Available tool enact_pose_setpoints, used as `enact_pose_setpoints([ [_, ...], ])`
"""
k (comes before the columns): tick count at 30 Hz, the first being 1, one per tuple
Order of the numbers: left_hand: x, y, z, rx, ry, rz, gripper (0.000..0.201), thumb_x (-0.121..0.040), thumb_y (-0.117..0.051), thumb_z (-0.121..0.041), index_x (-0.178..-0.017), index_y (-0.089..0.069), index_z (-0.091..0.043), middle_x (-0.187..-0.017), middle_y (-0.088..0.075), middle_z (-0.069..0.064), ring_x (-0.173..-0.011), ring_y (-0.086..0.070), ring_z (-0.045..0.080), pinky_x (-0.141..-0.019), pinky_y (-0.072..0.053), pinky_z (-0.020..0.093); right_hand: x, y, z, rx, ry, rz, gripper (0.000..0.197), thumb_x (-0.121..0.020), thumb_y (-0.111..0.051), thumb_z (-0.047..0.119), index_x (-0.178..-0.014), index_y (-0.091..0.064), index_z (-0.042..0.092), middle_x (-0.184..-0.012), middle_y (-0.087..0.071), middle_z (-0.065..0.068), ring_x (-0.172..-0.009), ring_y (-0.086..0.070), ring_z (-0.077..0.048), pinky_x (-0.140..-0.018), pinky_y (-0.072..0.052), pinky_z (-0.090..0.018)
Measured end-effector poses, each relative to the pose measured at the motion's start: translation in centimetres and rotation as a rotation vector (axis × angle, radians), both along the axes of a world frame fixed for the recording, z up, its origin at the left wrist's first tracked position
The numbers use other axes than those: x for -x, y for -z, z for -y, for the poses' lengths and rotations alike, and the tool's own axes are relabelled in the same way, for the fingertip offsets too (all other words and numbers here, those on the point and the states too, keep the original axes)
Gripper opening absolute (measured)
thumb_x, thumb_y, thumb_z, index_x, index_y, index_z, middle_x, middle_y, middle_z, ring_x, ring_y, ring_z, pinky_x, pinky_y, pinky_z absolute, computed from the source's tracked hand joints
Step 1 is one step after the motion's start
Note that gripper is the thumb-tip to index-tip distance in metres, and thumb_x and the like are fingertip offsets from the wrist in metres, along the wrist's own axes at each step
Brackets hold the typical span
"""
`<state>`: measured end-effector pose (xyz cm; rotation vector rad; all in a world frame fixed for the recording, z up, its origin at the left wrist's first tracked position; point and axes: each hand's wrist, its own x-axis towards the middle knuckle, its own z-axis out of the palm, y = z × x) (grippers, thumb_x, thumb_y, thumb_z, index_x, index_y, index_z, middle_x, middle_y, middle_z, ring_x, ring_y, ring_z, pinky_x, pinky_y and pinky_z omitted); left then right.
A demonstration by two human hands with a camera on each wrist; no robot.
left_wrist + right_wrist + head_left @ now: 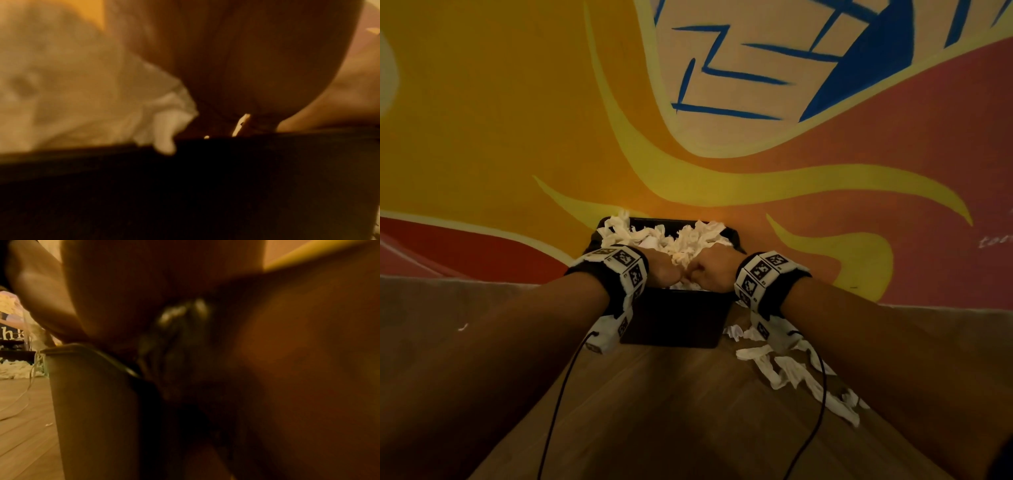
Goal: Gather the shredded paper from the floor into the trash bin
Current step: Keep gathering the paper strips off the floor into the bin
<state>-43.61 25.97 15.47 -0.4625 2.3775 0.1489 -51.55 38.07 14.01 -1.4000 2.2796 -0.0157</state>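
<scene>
We have both hands over the black bin (674,318), which stands on the wooden floor (688,411) against the painted wall (500,120) and is heaped with shredded paper (688,243). Our left hand (661,270) and right hand (710,270) sit knuckle to knuckle on the heap; whether the fingers grip paper, we cannot tell. More strips (791,373) lie on the floor right of the bin.
</scene>
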Motion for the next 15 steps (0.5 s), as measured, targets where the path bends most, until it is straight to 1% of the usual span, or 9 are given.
enact_pose_setpoints([
  [3, -0.9, -0.4, -0.2, -0.012, -0.007, 0.038, 0.053, -0.104, -0.018, -0.043, -0.132, -0.047, -0.008, -0.139, -0.047, 0.014, -0.12, -0.048, 0.026, -0.1, -0.031, 0.036, -0.4, -0.2, 0.0, -0.083, 0.018, -0.026, 0.04, -0.101, -0.036, 0.031, -0.117, -0.065, 0.008, -0.116, -0.065, -0.015, -0.1, -0.061, -0.034, -0.089, -0.051, -0.044],
  [4, -1.3, -0.5, -0.3, -0.02, 0.011, 0.044, 0.048, -0.104, -0.019, -0.038, -0.131, -0.048, -0.009, -0.137, -0.046, 0.014, -0.12, -0.048, 0.024, -0.097, -0.032, 0.034, -0.7, -0.4, -0.2, -0.099, 0.022, -0.011, 0.041, -0.102, -0.034, 0.031, -0.119, -0.063, 0.008, -0.117, -0.064, -0.016, -0.1, -0.06, -0.033, -0.088, -0.051, -0.041],
  [5, -1.6, -0.6, -0.2, -0.026, 0.035, 0.046, 0.04, -0.105, -0.021, -0.032, -0.123, -0.05, -0.01, -0.128, -0.048, 0.013, -0.11, -0.051, 0.021, -0.092, -0.034, 0.033, -0.9, -0.5, -0.4, -0.109, 0.024, 0.004, 0.042, -0.102, -0.033, 0.03, -0.121, -0.061, 0.006, -0.118, -0.063, -0.017, -0.098, -0.06, -0.032, -0.086, -0.05, -0.039],
  [6, -1.8, -0.7, -0.3, -0.019, 0.048, 0.033, 0.032, -0.105, -0.023, -0.027, -0.108, -0.05, -0.011, -0.113, -0.049, 0.012, -0.092, -0.051, 0.017, -0.084, -0.035, 0.031, -1.2, -0.7, -0.7, -0.109, 0.025, 0.013, 0.042, -0.103, -0.032, 0.029, -0.123, -0.059, 0.003, -0.12, -0.061, -0.02, -0.097, -0.059, -0.033, -0.085, -0.049, -0.037],
  [7, -2.0, -0.7, -0.3, -0.002, 0.063, -0.003, 0.027, -0.105, -0.026, -0.023, -0.095, -0.047, -0.01, -0.098, -0.048, 0.009, -0.075, -0.045, 0.014, -0.075, -0.035, 0.029, -1.4, -0.8, -1.0, -0.089, 0.024, 0.012, 0.042, -0.103, -0.032, 0.027, -0.124, -0.057, 0.001, -0.122, -0.059, -0.022, -0.101, -0.058, -0.034, -0.087, -0.049, -0.04],
  [8, -2.2, -0.9, -0.3, 0.001, 0.056, -0.049, 0.028, -0.104, -0.029, -0.02, -0.084, -0.045, -0.01, -0.085, -0.046, 0.006, -0.065, -0.04, 0.013, -0.069, -0.035, 0.029, -1.6, -0.9, -1.4, -0.051, 0.023, 0.004, 0.04, -0.102, -0.034, 0.025, -0.126, -0.056, 0.001, -0.125, -0.058, -0.021, -0.106, -0.058, -0.035, -0.091, -0.048, -0.042],
  [10, -2.5, -1.8, -0.6, 0.029, 0.076, -0.138, 0.032, -0.102, -0.036, -0.02, -0.07, -0.041, -0.013, -0.073, -0.044, 0.004, -0.061, -0.04, 0.017, -0.066, -0.036, 0.032, -2.0, -1.2, -2.4, 0.049, 0.015, 0.002, 0.038, -0.1, -0.038, 0.021, -0.132, -0.053, 0.007, -0.13, -0.058, -0.016, -0.11, -0.057, -0.032, -0.093, -0.048, -0.041],
  [13, -2.7, -3.7, -1.1, 0.081, 0.123, -0.201, 0.033, -0.099, -0.041, -0.019, -0.067, -0.036, -0.016, -0.07, -0.043, 0.004, -0.06, -0.041, 0.018, -0.064, -0.037, 0.032, -2.6, -1.6, -4.0, 0.194, -0.017, 0.003, 0.042, -0.099, -0.04, 0.016, -0.14, -0.047, 0.012, -0.136, -0.054, -0.011, -0.118, -0.054, -0.028, -0.097, -0.046, -0.038],
  [15, -2.9, -5.1, -1.2, 0.105, 0.144, -0.197, 0.032, -0.098, -0.042, -0.017, -0.067, -0.036, -0.016, -0.069, -0.042, 0.004, -0.058, -0.039, 0.018, -0.058, -0.034, 0.031, -2.9, -1.7, -5.0, 0.267, -0.041, -0.035, 0.043, -0.098, -0.041, 0.014, -0.14, -0.046, 0.013, -0.141, -0.049, -0.01, -0.126, -0.047, -0.026, -0.102, -0.041, -0.036],
])
